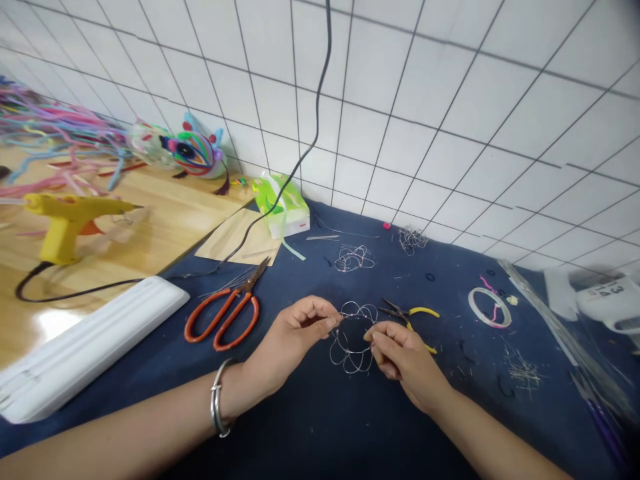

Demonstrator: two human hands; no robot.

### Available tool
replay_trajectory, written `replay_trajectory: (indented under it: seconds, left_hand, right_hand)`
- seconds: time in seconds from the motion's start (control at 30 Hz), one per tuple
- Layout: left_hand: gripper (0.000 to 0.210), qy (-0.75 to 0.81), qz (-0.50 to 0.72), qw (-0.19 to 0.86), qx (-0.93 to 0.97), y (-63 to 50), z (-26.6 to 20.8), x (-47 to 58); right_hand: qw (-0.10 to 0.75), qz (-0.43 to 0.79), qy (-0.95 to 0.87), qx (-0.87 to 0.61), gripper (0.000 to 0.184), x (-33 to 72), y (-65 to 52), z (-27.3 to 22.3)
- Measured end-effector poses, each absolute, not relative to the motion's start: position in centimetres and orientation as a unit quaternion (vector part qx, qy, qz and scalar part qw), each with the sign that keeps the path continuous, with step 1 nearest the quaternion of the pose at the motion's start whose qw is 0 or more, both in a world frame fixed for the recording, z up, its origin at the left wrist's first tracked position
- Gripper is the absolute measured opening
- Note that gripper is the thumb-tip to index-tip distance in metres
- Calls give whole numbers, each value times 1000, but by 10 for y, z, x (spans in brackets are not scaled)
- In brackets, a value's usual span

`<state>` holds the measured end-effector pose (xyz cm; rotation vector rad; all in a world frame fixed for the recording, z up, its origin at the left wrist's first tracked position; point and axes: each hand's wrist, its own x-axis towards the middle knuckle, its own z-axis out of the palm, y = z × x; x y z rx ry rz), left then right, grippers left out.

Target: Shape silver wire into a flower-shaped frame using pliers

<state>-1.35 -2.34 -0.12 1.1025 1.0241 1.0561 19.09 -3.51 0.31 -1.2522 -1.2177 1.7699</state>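
Between my hands is a flower-shaped wire ring [351,352], thin and silvery, with looped petals around a round middle. My left hand [305,327] pinches its upper left side between thumb and fingers. On the right side of the ring, my right hand [400,353] is closed in a pinch, its fingertips partly hiding the wire. Yellow-handled pliers [397,311] lie just behind my right hand, which covers part of them. Orange-handled scissors [230,310] rest to the left of my left hand. A second looped wire piece [354,259] lies farther back on the dark blue cloth [300,427].
A white elongated case [95,340] and a yellow glue gun [75,220] stand at left. A black cord [317,113] hangs across to the table. A green tissue pack [283,203] sits near the tiled wall. At right are a tape roll [490,308] and wire scraps [524,372].
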Motion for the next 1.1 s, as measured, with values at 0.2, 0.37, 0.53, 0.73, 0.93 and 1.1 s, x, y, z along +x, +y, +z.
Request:
replay_trajectory:
  seconds: [0.2,0.37,0.53,0.73,0.93,1.1]
  left_hand:
    - [12,460,443,603,478,-23,-2,-15]
    - [10,450,460,616,455,-23,-2,-16]
    - [10,432,456,642,440,-22,-3,-16]
    - [10,427,454,651,434,-22,-1,-15]
    - [11,431,470,645,420,-19,-2,-17]
    - [12,443,491,623,417,-16,0,-19]
  right_hand:
    - [319,694,-424,-486,26,192,-32,3]
    - [331,665,-439,-506,19,192,-33,4]
    - [318,654,-451,-517,18,193,-33,3]
    - [317,649,-453,-523,21,193,-33,2]
    - [247,527,-573,-577,20,198,-32,8]
    - [147,206,-803,-540,18,201,-34,8]
